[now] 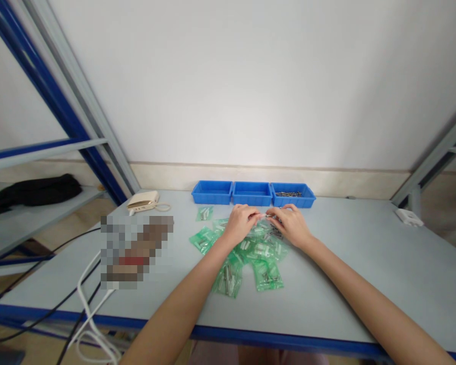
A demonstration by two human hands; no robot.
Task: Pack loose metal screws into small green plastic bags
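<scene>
We see crinkled, see-through green bags (pixel 269 275) heaped mid-table, with white and silvery pieces showing through the film. They overlap too much for us to count; 1 lies at the heap's back left. Over the heap, our left hand (pixel 243 222) and right hand (pixel 290 225) nearly meet, fingertips narrow, both pinching 1 small pale item (pixel 264 216) too tiny to make out. On the grey table (pixel 345 284) we count 3 blue bins (pixel 252 201) in a row, the rightmost holding metal pieces (pixel 289 194).
</scene>
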